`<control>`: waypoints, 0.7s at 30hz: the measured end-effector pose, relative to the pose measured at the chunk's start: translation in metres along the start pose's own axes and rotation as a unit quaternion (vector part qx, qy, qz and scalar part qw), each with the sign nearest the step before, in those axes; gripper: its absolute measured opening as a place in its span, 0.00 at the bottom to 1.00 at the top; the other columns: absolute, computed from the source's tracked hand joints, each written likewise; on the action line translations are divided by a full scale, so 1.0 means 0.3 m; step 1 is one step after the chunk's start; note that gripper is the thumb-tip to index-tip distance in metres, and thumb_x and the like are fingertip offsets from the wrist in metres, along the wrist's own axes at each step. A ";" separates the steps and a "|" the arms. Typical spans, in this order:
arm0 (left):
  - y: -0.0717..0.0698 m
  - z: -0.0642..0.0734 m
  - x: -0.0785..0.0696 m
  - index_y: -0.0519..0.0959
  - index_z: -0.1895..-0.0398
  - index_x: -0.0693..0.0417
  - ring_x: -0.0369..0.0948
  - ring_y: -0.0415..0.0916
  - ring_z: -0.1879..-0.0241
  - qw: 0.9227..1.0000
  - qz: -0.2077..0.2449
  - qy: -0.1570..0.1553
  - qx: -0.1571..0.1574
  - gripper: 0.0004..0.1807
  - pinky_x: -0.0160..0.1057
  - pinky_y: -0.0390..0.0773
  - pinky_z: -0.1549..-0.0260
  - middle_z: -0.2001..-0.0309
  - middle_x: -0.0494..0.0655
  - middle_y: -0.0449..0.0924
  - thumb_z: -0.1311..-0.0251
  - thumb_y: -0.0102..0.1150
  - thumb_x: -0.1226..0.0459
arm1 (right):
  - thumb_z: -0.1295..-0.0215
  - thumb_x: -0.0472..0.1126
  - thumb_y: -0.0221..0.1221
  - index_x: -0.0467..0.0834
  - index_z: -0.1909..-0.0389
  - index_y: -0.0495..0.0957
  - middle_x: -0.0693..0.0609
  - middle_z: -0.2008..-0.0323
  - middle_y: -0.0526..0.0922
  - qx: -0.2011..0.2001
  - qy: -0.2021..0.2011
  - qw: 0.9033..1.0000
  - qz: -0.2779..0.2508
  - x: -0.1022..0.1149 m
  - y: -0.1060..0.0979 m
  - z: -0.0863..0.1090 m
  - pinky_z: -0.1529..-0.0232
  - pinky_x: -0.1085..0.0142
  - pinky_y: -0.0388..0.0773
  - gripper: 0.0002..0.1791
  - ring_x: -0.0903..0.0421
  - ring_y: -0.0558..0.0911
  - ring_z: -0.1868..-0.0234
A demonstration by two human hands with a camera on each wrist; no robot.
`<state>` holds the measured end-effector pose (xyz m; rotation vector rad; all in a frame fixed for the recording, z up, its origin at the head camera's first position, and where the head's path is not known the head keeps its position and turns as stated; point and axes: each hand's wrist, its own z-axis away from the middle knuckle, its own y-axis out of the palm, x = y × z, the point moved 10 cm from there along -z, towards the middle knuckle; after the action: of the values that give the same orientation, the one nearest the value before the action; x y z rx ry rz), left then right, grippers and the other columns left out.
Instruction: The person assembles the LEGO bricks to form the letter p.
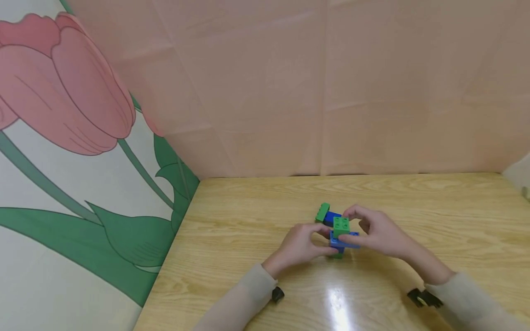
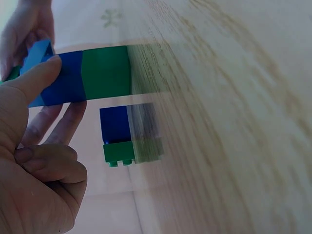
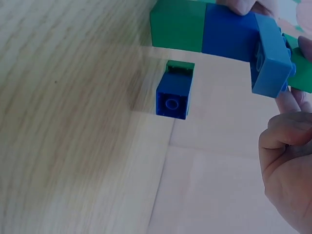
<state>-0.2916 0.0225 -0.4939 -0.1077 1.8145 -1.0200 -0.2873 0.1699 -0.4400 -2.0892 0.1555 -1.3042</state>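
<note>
On the desk (image 1: 232, 216), our left hand (image 1: 300, 243), at nine o'clock, pinches the block stack (image 3: 229, 34); our right hand (image 1: 381, 232), at three, pinches the top green block (image 1: 341, 225). A spare blue-and-green pair (image 3: 174, 87) sits near eleven. We seem to be seating that top block; next probably calls for pressing straight down, fingers steadying below.

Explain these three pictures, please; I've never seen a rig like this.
No machine here: a person works barehanded. The wide picture comes from a head-worn camera; the others, from left and right wrist cameras. The left hand grips stacked toy bricks: a lower green brick, a dark blue brick, a light blue brick. The right hand holds an upper green brick at the top. Behind, on the wooden table, are a separate blue brick and separate green brick, seemingly joined.
</note>
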 end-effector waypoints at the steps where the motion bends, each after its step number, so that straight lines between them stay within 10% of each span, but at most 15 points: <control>1: 0.001 0.000 0.001 0.85 0.45 0.40 0.32 0.82 0.49 1.000 -0.001 0.001 0.000 0.23 0.36 0.77 0.46 0.55 0.23 0.83 0.42 0.76 0.46 | 0.40 0.43 0.76 0.55 0.50 0.78 0.52 0.52 0.86 0.003 -0.001 1.000 -0.003 0.002 0.005 0.001 0.83 0.67 0.66 0.21 0.65 0.64 0.84; 21: -0.003 -0.003 0.000 0.85 0.48 0.39 0.29 0.80 0.51 1.000 -0.008 0.003 -0.002 0.21 0.34 0.77 0.48 0.56 0.23 0.83 0.42 0.75 0.45 | 0.38 0.42 0.75 0.55 0.46 0.78 0.53 0.50 0.86 0.016 -0.019 1.000 -0.017 0.023 0.028 0.012 0.82 0.68 0.67 0.22 0.62 0.65 0.85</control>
<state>-0.2926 0.0225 -0.4931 -0.1208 1.8232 -1.0293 -0.2789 0.1622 -0.4406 -2.0971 0.0832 -1.2769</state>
